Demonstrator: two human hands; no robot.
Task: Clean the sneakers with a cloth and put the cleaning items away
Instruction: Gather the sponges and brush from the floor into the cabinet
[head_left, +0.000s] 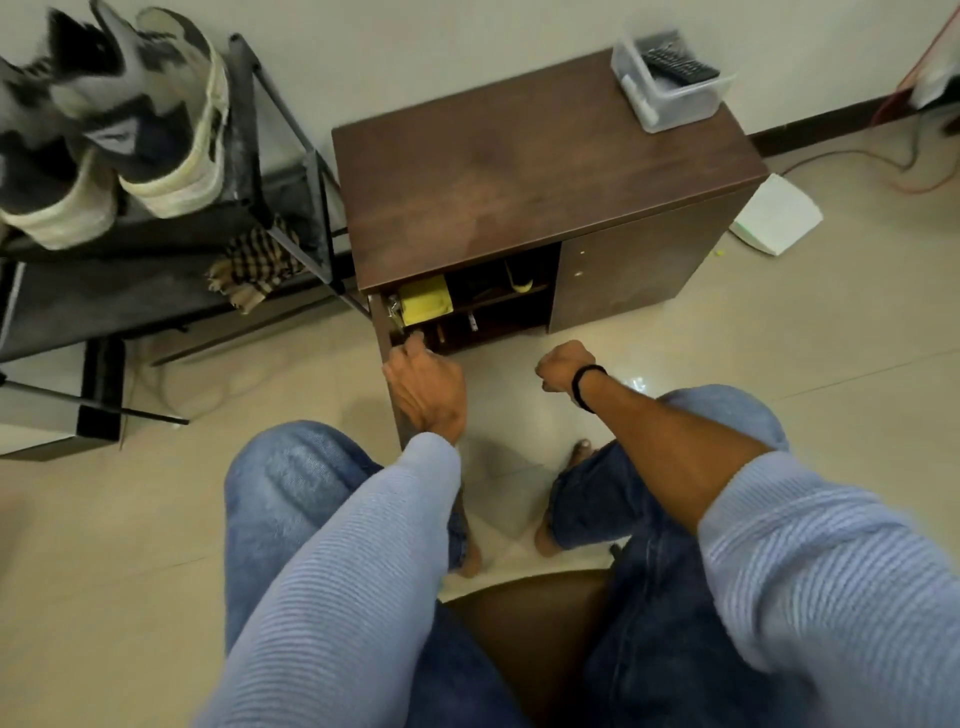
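A pair of grey, black and white sneakers (156, 119) stands on top of a black shoe rack (280, 130) at the upper left. In front of me a brown cabinet (519, 171) has its left door (387, 332) swung open towards me, seen edge-on. A yellow cloth (423, 300) lies on the upper shelf inside. My left hand (426, 389) grips the open door's edge, fingers curled over it. Right of the opening, my right hand (563, 366) hovers above the floor as a fist, holding nothing.
A checked cloth (260, 260) hangs on the rack's lower shelf. A clear plastic box (670, 83) sits on the cabinet's far right corner. A white device (776, 213) and an orange cable (909, 176) lie on the tiled floor to the right. My knees are below.
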